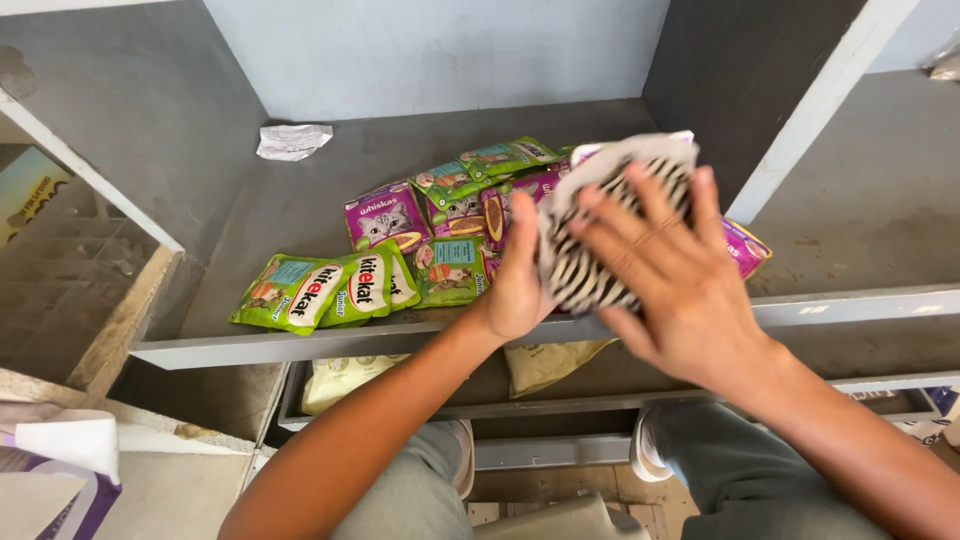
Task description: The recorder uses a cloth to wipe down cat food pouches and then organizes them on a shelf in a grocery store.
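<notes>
approx 6 green pouches, 4 purple pouches, 1 striped pouch

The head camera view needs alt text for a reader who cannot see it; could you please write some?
Two bare hands hold a black-and-white striped pouch over a grey shelf, the left hand at its edge, the right hand flat on top. Green pet-food pouches and purple pet-food pouches lie scattered behind, with a crumpled paper further back.
</notes>
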